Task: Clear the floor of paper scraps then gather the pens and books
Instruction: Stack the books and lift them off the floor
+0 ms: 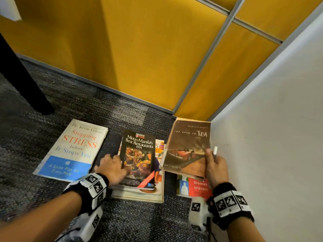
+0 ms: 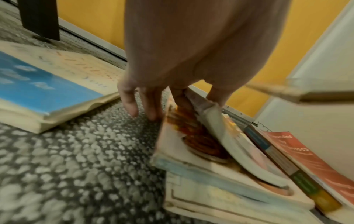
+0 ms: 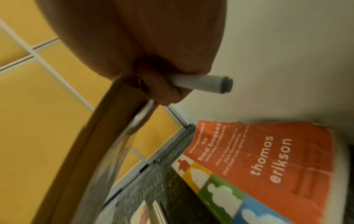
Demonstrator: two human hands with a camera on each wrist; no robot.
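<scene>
Several books lie on the grey carpet. My left hand (image 1: 111, 165) pinches the left edge of the black "Metro Manila's Best Restaurants" book (image 1: 139, 154), lifting its cover edge (image 2: 203, 109) off a larger cookbook (image 1: 139, 194) beneath. My right hand (image 1: 215, 165) holds the brown "The Keys to Tulsa" book (image 1: 187, 147) raised off the floor, together with a white pen (image 1: 215, 151) whose capped end (image 3: 206, 84) sticks out past the fingers. Under it lies the orange "thomas eriksson" book (image 1: 199, 187) (image 3: 268, 159). The "Stopping Stress" book (image 1: 73, 149) lies flat to the left.
A yellow partition wall (image 1: 139, 49) runs along the back and a white panel (image 1: 271, 128) closes the right side, forming a corner. A black furniture leg (image 1: 22, 81) stands at far left. Open carpet (image 1: 139, 220) lies between my forearms.
</scene>
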